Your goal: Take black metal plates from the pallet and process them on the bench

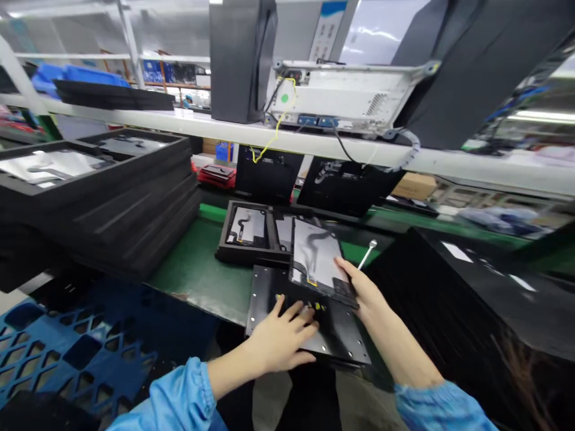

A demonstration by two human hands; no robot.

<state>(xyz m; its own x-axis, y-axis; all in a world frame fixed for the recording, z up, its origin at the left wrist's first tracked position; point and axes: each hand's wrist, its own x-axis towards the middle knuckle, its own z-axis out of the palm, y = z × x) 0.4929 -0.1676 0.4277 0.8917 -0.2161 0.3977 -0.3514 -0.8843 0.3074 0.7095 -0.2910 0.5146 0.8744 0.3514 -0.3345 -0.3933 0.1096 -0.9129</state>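
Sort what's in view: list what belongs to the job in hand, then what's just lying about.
Likely part of the job:
Flat panel, in the right hand
Black plate, under the left hand
Black tray holding similar panels

Apparently just lying about:
White machine on the shelf
Red stack
Cardboard box
Blue lattice, lower left

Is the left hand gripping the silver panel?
No, the right hand holds the silver panel by its edge, while the left hand is over the black plate.
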